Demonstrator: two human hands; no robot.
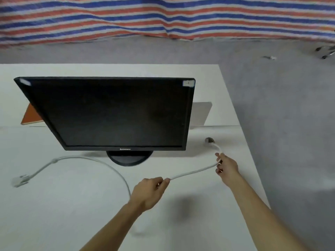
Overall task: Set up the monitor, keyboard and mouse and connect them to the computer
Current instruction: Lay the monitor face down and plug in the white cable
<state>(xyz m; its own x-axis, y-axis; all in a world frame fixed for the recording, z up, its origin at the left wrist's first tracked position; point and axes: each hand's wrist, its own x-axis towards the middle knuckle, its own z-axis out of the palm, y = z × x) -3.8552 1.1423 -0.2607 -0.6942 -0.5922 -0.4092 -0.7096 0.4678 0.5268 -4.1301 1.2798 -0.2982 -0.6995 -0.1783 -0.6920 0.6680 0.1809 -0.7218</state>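
A black monitor (pixel 112 113) stands on its round base (pixel 129 158) on the white desk (pixel 54 214), screen dark and tilted back. A white cable (pixel 194 171) runs from the desk's cable hole (pixel 209 140) through both hands, then loops left across the desk to its white plug (pixel 20 180) lying at the far left. My left hand (pixel 150 191) pinches the cable in front of the base. My right hand (pixel 226 166) grips the cable close to the hole. No keyboard, mouse or computer is in view.
An orange panel (pixel 31 115) and a white panel (pixel 200 113) stand behind the monitor along a seam in the desk. The desk's right edge drops to grey floor. A striped tarp (pixel 163 17) hangs at the back. Chair castors (pixel 326 51) show far right.
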